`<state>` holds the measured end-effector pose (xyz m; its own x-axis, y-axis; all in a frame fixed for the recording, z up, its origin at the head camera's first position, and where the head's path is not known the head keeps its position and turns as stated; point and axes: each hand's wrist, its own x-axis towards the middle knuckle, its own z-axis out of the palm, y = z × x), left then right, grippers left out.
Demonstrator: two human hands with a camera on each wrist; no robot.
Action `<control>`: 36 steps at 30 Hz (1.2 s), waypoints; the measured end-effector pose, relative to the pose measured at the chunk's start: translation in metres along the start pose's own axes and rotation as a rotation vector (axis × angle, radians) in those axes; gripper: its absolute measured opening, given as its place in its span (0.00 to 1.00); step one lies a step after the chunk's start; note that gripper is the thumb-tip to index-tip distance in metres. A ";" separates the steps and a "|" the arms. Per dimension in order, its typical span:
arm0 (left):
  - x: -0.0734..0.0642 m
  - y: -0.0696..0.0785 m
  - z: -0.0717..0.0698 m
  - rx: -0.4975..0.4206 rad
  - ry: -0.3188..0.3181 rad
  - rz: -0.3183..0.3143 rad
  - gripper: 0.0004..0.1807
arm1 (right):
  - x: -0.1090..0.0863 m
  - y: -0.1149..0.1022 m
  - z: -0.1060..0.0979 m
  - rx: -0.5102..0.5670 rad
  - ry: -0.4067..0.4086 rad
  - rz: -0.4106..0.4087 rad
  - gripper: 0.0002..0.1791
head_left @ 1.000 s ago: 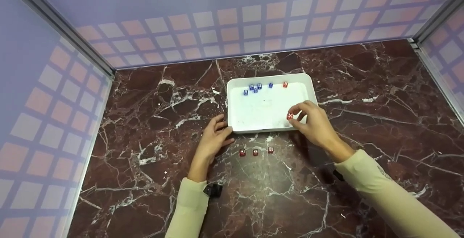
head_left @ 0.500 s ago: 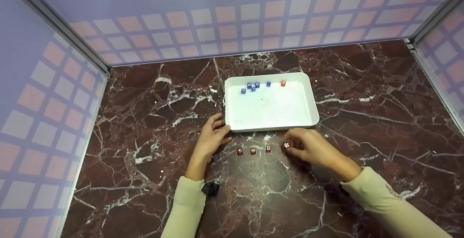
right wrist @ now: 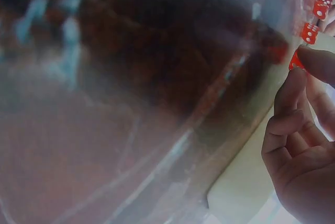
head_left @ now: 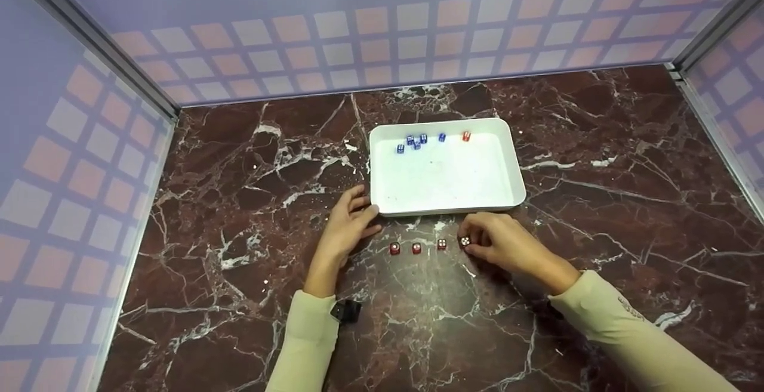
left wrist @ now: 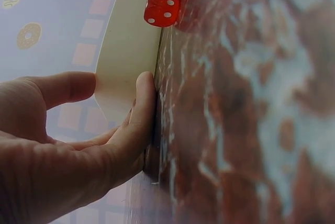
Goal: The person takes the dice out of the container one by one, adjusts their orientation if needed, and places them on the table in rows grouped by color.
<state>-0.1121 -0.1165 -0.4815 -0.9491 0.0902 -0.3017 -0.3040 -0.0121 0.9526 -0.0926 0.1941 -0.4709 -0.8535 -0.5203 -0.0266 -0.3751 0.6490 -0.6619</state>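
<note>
My right hand [head_left: 504,243] pinches a red die [head_left: 465,241] between thumb and fingertips at the right end of a row of dice on the table. In the right wrist view only part of this held die [right wrist: 296,62] shows between the fingers. Left of it in the row are three more red dice: one nearest [head_left: 441,244], a middle one [head_left: 416,248] and a leftmost one [head_left: 394,249]. The left hand [head_left: 346,231] rests at the near left corner of a white tray [head_left: 441,186], its thumb touching the rim and its fingers loosely extended.
Inside the tray, along its far side, lie several blue dice [head_left: 400,149] and one red die [head_left: 466,136]. Dark red marbled table [head_left: 239,296] surrounds the tray. Tiled-pattern walls [head_left: 382,28] enclose the back and sides.
The right hand has brought a red die from over the tray down to the table, then slightly left towards the row. The left hand stays at the tray corner.
</note>
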 end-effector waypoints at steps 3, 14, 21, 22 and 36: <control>-0.001 0.000 -0.002 0.008 0.009 0.007 0.36 | 0.002 -0.001 0.001 -0.011 -0.019 0.005 0.10; -0.002 -0.001 0.000 -0.010 0.025 0.011 0.35 | 0.003 0.002 0.000 0.011 -0.040 0.025 0.09; -0.004 0.003 0.001 0.002 0.025 0.006 0.34 | 0.001 0.003 0.001 0.019 -0.034 0.033 0.10; -0.004 0.003 0.001 0.004 0.023 0.005 0.34 | 0.000 0.003 0.001 0.022 -0.034 0.040 0.10; -0.001 0.000 0.004 0.002 0.013 0.000 0.34 | -0.004 0.006 0.000 0.044 -0.014 0.019 0.18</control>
<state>-0.1106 -0.1127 -0.4812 -0.9502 0.0773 -0.3017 -0.3034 -0.0101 0.9528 -0.0918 0.2002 -0.4750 -0.8553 -0.5157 -0.0496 -0.3422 0.6342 -0.6933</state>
